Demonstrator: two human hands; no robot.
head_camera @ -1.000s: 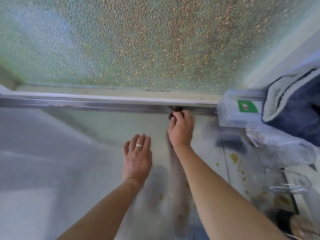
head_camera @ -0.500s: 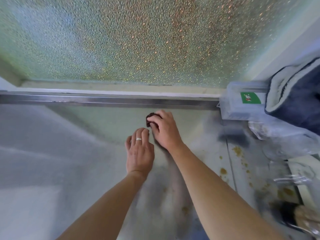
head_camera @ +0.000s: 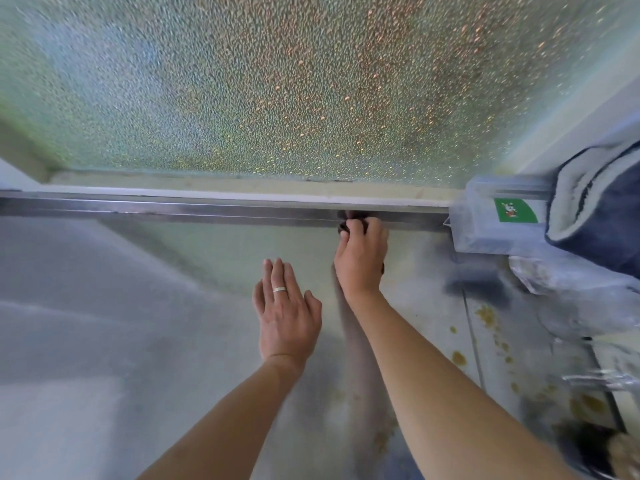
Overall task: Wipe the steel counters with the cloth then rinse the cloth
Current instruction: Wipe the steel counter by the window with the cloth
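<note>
My right hand grips a small dark cloth, mostly hidden under the fingers, and presses it against the back of the steel counter where it meets the raised steel rim. My left hand, with a ring on one finger, lies flat and open on the counter just left of the right wrist.
A textured glass window rises behind the rim. At the right stand a clear plastic box with a green label, a blue and white towel and crumpled plastic wrap. Yellow-brown stains dot the counter's right side.
My right hand has pushed the cloth away from me, from near the left hand back up to the steel rim. The left hand has stayed flat in about the same place.
</note>
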